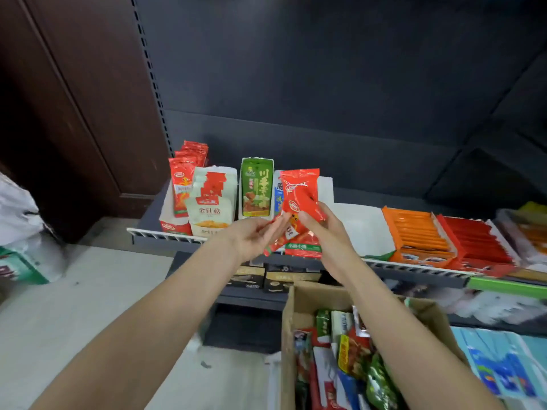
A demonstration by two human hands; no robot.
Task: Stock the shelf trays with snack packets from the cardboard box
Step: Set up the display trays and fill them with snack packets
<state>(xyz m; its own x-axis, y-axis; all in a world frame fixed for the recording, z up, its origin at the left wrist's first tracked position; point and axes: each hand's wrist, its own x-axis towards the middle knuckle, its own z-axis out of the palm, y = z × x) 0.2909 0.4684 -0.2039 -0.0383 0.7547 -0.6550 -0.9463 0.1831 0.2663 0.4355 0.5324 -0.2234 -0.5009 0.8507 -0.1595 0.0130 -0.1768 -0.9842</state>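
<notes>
— What was nearest the camera?

— An open cardboard box (pixel 288 318) at the lower right, crammed with mixed snack packets (pixel 352 353), red, green, white and blue. Just right of it lay a pile of light blue packs (pixel 500 365).

— And the hands?

— Both bare forearms reached up from the bottom edge and met in front of the shelf. The right hand (pixel 325 232) held a small bunch of red packets (pixel 300 196); its fingers (pixel 307 216) were curled round them, thumb on the front, and the top packet stood upright above the hand. The left hand (pixel 254 235) was just beside it, palm turned inward, fingers straight and slightly apart, their tips touching the lower edge of the bunch.

— Where was that bunch in relation to the shelf?

— In the air in front of the shelf rail (pixel 165 233), over a red packet with a green strip (pixel 303 247) at the shelf's front edge.

— What stood on the shelf?

— From the left: a tray of red packets (pixel 183 187) standing on end, a white tray (pixel 229 179) of pale pouches with red tops, a green packet (pixel 256 187) in a narrow tray, then a blue and white one (pixel 278 196) partly hidden behind the held bunch. Further right stood white trays (pixel 370 229), then an orange carton (pixel 420 235) of orange sticks and a red carton (pixel 476 241) of red ones.

— Behind all that?

— A dark back panel (pixel 296 69) and, on the left, a brown wooden door (pixel 74 99).
</notes>
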